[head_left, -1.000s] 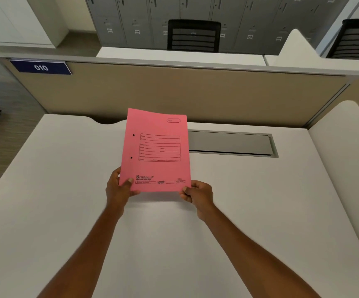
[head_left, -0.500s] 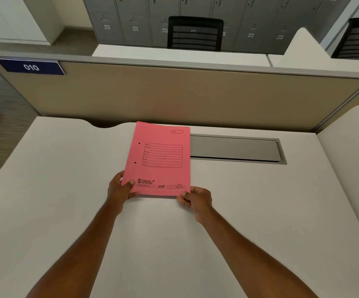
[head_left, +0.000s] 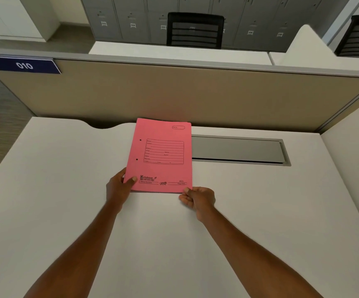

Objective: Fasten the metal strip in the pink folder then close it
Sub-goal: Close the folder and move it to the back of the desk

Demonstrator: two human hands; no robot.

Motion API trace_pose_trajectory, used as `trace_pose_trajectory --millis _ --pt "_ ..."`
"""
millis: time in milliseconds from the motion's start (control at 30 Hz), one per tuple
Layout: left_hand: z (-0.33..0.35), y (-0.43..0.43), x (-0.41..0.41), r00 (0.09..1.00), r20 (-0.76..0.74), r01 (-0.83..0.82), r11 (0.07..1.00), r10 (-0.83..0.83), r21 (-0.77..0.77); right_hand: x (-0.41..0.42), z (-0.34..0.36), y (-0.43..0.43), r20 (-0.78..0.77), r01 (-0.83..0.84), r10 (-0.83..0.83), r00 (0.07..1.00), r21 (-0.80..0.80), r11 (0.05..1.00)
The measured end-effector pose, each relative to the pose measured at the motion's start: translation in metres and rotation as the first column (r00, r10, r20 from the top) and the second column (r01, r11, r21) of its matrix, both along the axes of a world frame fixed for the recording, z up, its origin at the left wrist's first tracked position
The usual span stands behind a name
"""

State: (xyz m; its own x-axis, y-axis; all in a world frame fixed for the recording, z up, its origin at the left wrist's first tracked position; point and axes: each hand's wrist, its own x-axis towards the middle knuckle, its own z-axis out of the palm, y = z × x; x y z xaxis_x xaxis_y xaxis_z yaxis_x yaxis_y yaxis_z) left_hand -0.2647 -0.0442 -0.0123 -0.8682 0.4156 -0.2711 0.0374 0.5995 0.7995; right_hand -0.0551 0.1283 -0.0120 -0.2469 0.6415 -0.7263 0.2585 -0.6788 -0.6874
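Observation:
The pink folder (head_left: 161,155) lies closed, flat or nearly flat on the white desk (head_left: 66,190), printed front cover up, with two small punched holes near its left edge. My left hand (head_left: 118,188) grips its near left corner, thumb on top of the cover. At the near right corner, my right hand (head_left: 198,198) pinches the folder's edge. The metal strip is hidden from view.
A grey metal cable hatch (head_left: 238,150) is set into the desk just right of the folder. A beige partition (head_left: 195,97) with a blue "010" sign (head_left: 24,65) closes the far side. Beyond it stand black chairs (head_left: 195,30) and grey lockers.
The folder has come down from a raised, tilted hold to rest on the desk, a little farther from me. Both hands kept their grip on its near corners.

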Motion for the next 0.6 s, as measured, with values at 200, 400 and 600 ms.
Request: trace_pose_trajectory --millis 200,400,600 --pt "-0.005 0.004 -0.007 0.999 0.008 -0.054 0.999 0.054 -0.011 -0.004 -0.002 0.002 -0.015 0.001 -0.001 1.0 -0.019 1.0" --pt "-0.006 0.001 -0.016 0.995 -0.095 0.017 0.974 -0.039 -0.224 -0.005 -0.002 0.0 0.015 -0.03 0.029 0.999 0.058 0.998" --pt "-0.002 -0.001 -0.001 0.977 -0.214 -0.062 0.937 -0.014 -0.343 -0.004 0.002 0.003 0.194 -0.129 0.08 0.978 0.257 0.958"
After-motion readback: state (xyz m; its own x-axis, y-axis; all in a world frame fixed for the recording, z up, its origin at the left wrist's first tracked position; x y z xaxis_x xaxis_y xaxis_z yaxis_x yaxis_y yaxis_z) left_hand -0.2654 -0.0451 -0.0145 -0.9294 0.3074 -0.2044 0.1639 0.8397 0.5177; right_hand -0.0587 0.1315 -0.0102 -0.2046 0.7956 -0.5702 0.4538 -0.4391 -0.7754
